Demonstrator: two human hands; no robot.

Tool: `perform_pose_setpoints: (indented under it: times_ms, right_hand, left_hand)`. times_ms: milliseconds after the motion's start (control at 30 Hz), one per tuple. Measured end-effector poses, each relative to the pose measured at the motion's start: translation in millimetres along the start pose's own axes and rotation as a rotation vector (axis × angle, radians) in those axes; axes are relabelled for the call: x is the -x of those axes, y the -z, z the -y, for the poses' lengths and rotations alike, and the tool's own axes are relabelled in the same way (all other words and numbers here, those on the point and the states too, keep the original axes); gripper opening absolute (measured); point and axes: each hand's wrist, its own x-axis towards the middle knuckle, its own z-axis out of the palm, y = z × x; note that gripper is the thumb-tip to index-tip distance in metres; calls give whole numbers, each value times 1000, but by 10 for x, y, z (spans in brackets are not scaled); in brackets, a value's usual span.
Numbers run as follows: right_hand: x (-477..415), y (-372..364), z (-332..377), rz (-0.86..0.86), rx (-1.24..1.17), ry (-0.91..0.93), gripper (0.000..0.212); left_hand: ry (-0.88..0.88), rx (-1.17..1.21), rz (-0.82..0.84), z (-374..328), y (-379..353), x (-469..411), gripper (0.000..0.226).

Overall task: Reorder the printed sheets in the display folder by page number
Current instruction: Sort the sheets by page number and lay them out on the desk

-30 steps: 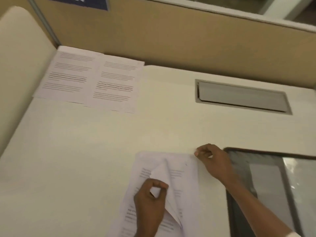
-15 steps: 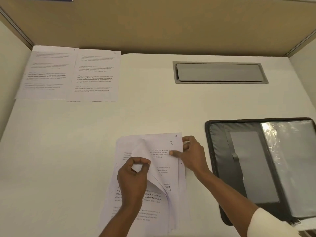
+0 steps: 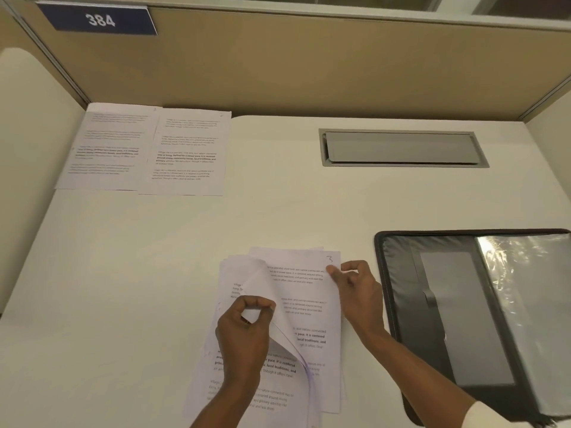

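A loose stack of printed sheets (image 3: pixel 309 307) lies near the desk's front edge. My left hand (image 3: pixel 244 332) pinches the upper sheets and curls them back to the left. Under them shows a sheet with a handwritten 3 (image 3: pixel 330 258) in its top right corner. My right hand (image 3: pixel 358 291) pinches that sheet's right edge just below the number. The black display folder (image 3: pixel 398 304) lies open at the right, its clear plastic sleeves (image 3: pixel 531 304) empty and shiny. Two more printed sheets (image 3: pixel 145 149) lie side by side at the far left corner.
The white desk (image 3: pixel 123 273) is closed in by tan partition walls (image 3: pixel 309 72) behind and at both sides. A grey cable hatch (image 3: pixel 401 148) sits flush in the desk at the back right. A blue sign reading 384 (image 3: pixel 100 20) hangs on the back wall.
The view has steadied and tilted up. My right hand slid from the stack's top right corner onto the edge of the sheet marked 3. My left hand keeps the upper sheets curled back.
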Motion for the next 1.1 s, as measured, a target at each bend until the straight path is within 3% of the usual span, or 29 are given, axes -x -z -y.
perform_pose_setpoints:
  times_ms: [67, 167, 400, 500, 600, 733, 900, 1100]
  right_hand:
    - [33, -9, -1, 85, 8, -45, 51]
    - [141, -91, -123, 104, 87, -25, 38]
    - [45, -25, -176, -142, 82, 54, 30]
    - [-106, 118, -61, -240, -50, -1, 30]
    - [-85, 203, -10, -117, -166, -72, 39]
    - [188, 131, -225, 53, 78, -13, 34]
    - [15, 143, -300, -46, 176, -68, 46]
    - [-946, 388, 491, -122, -53, 96, 40]
  left_hand:
    - [7, 1, -3, 2, -9, -4, 18]
    - [19, -16, -12, 8, -24, -17, 17]
    - [35, -21, -12, 35, -18, -45, 19]
    - [40, -15, 4, 35, -6, -42, 20]
    - [41, -17, 13, 48, -6, -55, 20]
    - [39, -20, 16, 56, -24, -80, 18]
    - [14, -52, 20, 82, -23, -116, 18]
    - [-22, -86, 15, 145, -36, -156, 22]
